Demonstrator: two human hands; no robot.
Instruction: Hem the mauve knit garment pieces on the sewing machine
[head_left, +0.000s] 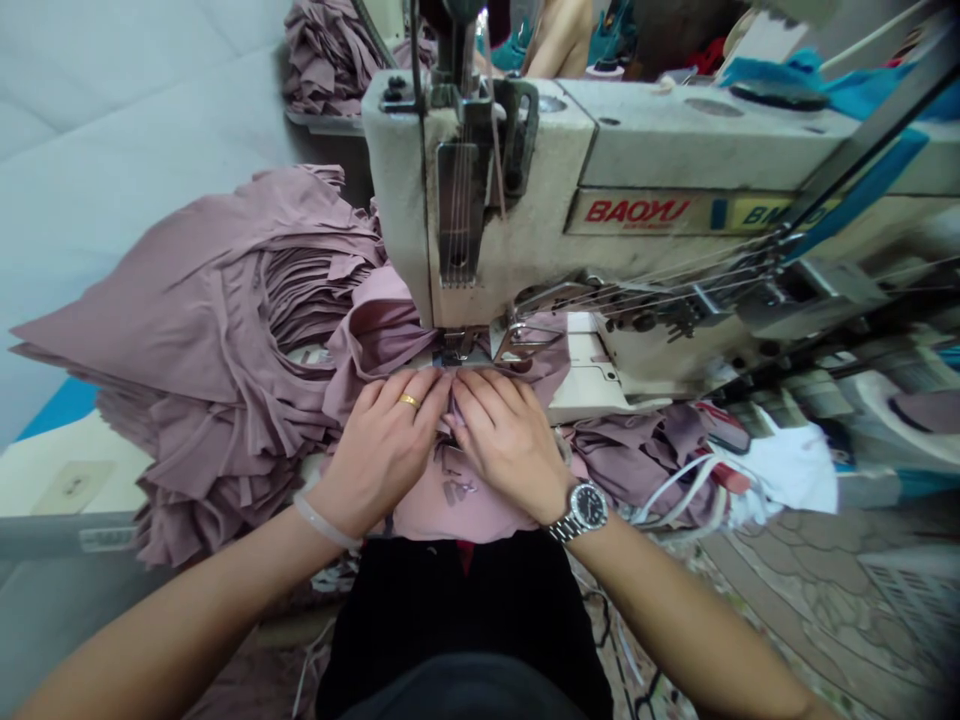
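Through the head camera I saw the left hand [382,450] and the right hand [510,445] spread flat, not gripping, fingertips nearly meeting as they pressed mauve knit fabric [457,510] just in front of the presser foot [457,345]; a stack of cut mauve pieces [210,330] lay left of that foot; crumpled mauve cloth [637,460] lay right of it.

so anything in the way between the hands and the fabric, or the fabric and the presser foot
Nothing visible does: the left hand and right hand lie directly on the mauve fabric, which runs up to the presser foot with no object showing between them.
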